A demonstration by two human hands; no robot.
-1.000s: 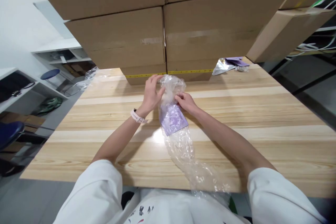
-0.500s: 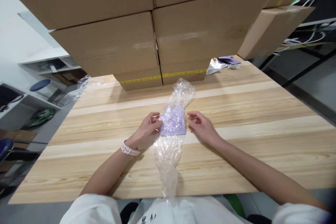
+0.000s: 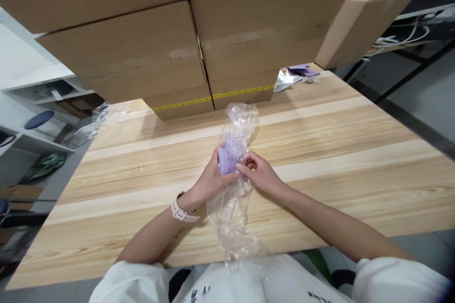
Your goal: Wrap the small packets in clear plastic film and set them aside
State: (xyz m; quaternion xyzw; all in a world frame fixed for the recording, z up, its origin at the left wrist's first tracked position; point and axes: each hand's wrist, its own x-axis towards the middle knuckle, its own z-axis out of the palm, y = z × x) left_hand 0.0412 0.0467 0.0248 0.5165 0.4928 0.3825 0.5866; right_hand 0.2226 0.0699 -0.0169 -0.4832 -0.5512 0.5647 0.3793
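My left hand (image 3: 212, 176) grips a small purple box (image 3: 226, 161), its thumb along the near edge and its fingers behind the left side. The box is tilted up, with one printed face towards me. A long crumpled strip of clear plastic wrap (image 3: 241, 118) runs behind the box and down to the table's front edge, over my shirt. At the box's right side, my right hand (image 3: 259, 173) is closed in a pinch on the plastic wrap. Its fingertips are close to the box, and whether they also touch it is hard to tell.
Stacked cardboard boxes (image 3: 142, 52) stand along the back of the wooden table (image 3: 320, 151). Purple flat packets (image 3: 304, 70) and a silver pouch (image 3: 284, 79) lie at the back right. More clear plastic (image 3: 99, 116) hangs at the back left corner.
The purple box has gone from lying flat under the plastic to tilted up in my left hand. My right hand has moved left and closed on the wrap.
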